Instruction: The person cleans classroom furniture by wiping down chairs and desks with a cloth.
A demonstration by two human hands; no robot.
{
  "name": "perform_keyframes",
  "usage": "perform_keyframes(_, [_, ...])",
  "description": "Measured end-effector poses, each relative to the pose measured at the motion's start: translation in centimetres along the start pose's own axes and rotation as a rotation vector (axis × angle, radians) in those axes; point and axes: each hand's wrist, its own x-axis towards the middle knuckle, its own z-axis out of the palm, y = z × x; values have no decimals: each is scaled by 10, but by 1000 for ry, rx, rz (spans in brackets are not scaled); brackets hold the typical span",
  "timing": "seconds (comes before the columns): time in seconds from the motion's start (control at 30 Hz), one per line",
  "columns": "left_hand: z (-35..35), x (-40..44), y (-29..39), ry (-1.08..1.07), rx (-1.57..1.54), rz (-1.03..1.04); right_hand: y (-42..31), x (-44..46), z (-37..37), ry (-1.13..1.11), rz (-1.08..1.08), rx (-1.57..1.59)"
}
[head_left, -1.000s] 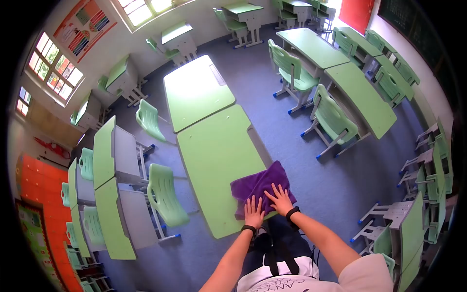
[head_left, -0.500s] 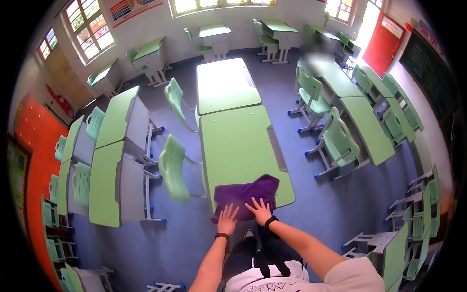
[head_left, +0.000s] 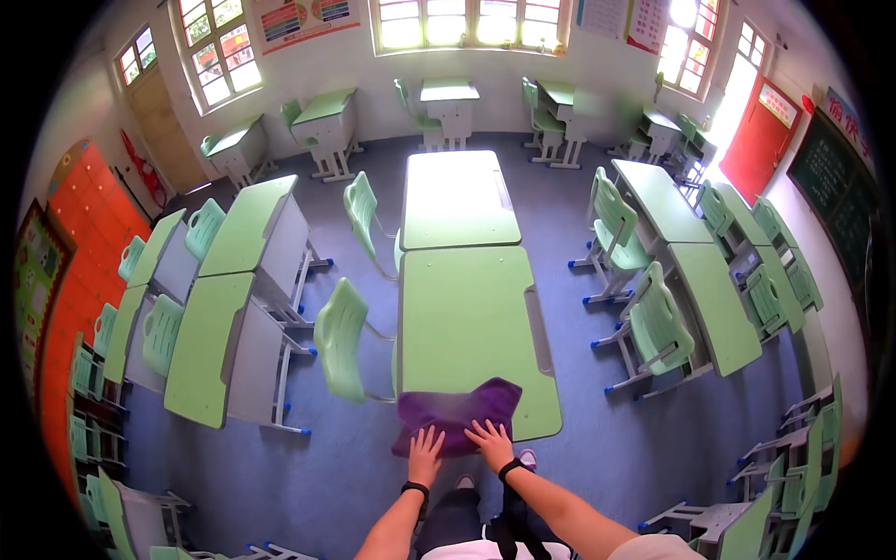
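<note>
A purple cloth (head_left: 459, 408) lies folded and wrinkled over the near end of a green desk (head_left: 467, 322), its lower edge hanging past the desk's front. My left hand (head_left: 427, 454) rests flat on the cloth's lower left part, fingers spread. On its lower right part lies my right hand (head_left: 490, 442), palm down with the fingers apart. Both hands press on the cloth without gripping it. Each wrist wears a dark band.
A second green desk (head_left: 462, 201) adjoins the far end. Green chairs (head_left: 342, 341) stand along the left side. More desk rows (head_left: 210, 350) run left, and others (head_left: 714, 303) right, with blue floor (head_left: 359, 467) between. A red door (head_left: 761, 126) is at the far right.
The view has tilted up and shifted, so the desks sit lower in it. Both hands stay spread on the purple cloth, which keeps nearly the same place at the desk's near edge.
</note>
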Motion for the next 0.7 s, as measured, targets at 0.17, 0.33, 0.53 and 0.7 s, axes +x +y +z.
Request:
perform_keyframes(0.17, [16, 11, 21, -36, 78, 41, 37, -16, 0, 25, -71, 32])
perform_keyframes(0.33, [47, 40, 63, -62, 81, 164, 95, -50, -8, 69, -60, 102])
perform_keyframes(0.53, [88, 74, 142, -105, 106, 325, 196, -103, -18, 225, -58, 303])
perform_keyframes(0.7, [126, 108, 247, -151, 65, 354, 286, -159, -37, 176, 205, 773])
